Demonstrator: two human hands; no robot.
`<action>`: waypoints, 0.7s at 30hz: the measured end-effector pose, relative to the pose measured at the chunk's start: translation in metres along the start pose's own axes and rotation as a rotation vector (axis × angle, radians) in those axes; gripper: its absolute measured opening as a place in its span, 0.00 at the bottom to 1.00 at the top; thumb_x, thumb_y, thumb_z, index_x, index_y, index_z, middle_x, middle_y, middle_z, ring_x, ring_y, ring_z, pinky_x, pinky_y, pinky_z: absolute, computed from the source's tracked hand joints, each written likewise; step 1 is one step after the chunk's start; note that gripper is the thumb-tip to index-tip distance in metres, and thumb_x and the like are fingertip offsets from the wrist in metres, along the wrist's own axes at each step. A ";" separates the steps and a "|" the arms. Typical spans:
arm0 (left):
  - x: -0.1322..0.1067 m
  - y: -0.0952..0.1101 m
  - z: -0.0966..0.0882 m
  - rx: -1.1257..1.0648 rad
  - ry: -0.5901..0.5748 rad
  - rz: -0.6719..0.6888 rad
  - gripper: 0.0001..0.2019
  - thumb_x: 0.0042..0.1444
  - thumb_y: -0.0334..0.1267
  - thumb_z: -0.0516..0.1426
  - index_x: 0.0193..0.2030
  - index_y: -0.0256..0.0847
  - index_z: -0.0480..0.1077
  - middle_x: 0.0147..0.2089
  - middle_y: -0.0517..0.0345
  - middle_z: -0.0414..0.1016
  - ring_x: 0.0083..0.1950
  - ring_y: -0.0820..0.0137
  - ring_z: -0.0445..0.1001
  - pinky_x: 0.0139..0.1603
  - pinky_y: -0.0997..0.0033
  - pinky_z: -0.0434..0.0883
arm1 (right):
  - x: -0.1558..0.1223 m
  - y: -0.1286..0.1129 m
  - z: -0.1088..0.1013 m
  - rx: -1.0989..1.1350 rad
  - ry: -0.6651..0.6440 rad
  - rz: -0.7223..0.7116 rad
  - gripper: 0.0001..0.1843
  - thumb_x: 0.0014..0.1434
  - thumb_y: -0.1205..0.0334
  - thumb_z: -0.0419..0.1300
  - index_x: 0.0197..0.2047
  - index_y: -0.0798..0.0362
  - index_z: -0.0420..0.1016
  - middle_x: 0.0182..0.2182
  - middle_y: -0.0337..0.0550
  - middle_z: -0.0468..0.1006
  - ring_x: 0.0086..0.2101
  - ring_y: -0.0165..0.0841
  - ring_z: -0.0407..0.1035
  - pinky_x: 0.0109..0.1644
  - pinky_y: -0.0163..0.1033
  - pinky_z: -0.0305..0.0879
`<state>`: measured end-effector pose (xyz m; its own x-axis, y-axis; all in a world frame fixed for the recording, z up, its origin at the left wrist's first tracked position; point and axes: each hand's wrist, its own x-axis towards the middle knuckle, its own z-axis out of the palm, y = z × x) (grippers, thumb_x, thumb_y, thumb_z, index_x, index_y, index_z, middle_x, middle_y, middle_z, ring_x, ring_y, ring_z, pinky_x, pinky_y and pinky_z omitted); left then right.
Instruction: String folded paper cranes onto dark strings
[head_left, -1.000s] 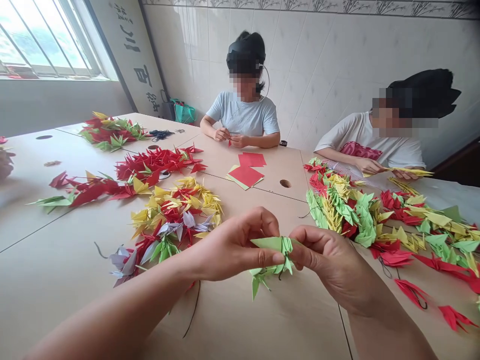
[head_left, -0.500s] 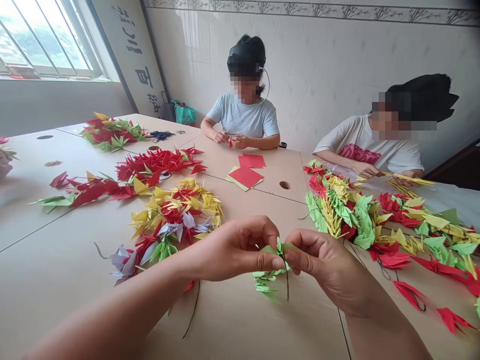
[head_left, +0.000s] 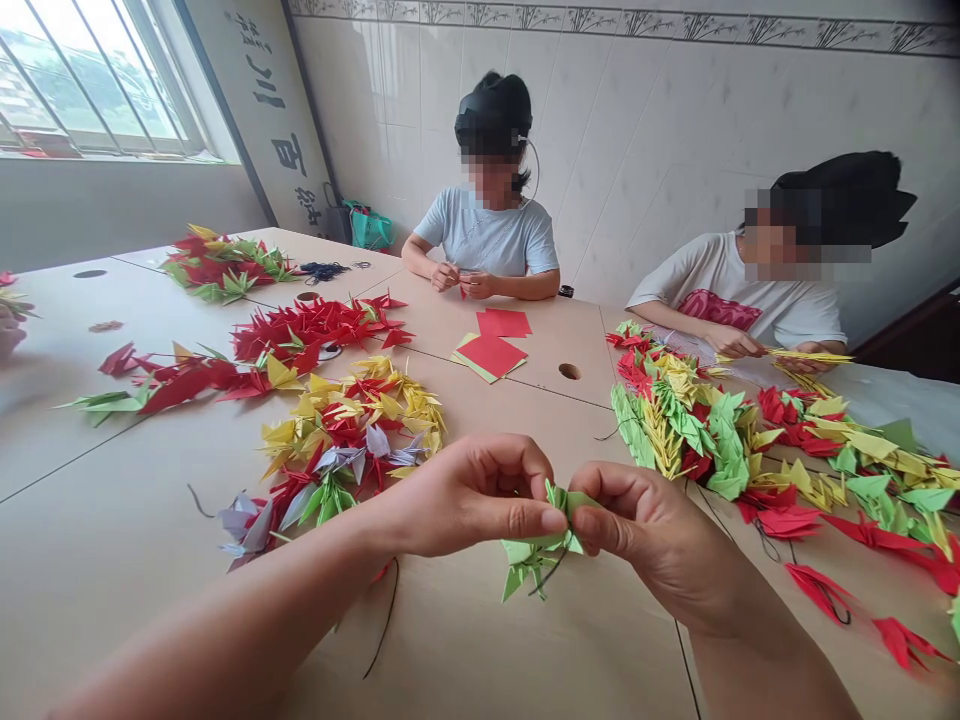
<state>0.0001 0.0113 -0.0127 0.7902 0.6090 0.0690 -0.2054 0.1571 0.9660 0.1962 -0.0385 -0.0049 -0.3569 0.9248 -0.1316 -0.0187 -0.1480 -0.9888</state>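
Pinching a green origami cluster (head_left: 529,553) between thumbs and fingers, the left hand (head_left: 480,500) and right hand (head_left: 652,518) are holding it at the frame's lower center, dark cord (head_left: 553,570) dangling.

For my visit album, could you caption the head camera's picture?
Left hand and right hand pinch folded green paper above a table bearing colourful clusters of folded paper.
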 end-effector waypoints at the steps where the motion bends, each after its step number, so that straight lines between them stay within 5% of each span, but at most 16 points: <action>1: 0.000 0.000 0.000 0.001 0.001 -0.002 0.14 0.52 0.40 0.66 0.31 0.35 0.66 0.28 0.62 0.67 0.28 0.78 0.63 0.28 0.77 0.61 | 0.000 0.000 0.000 0.000 0.002 0.000 0.18 0.53 0.47 0.68 0.26 0.53 0.72 0.23 0.34 0.62 0.26 0.28 0.55 0.31 0.34 0.55; 21: 0.001 0.000 0.001 -0.052 -0.041 0.052 0.10 0.54 0.32 0.64 0.37 0.37 0.66 0.32 0.60 0.71 0.32 0.77 0.69 0.33 0.77 0.66 | 0.000 0.004 -0.001 0.010 -0.003 0.003 0.16 0.55 0.49 0.67 0.29 0.54 0.75 0.24 0.36 0.68 0.28 0.28 0.58 0.32 0.35 0.56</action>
<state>0.0012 0.0111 -0.0123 0.8003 0.5853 0.1301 -0.2760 0.1670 0.9465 0.1973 -0.0391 -0.0093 -0.3602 0.9232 -0.1339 -0.0270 -0.1537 -0.9877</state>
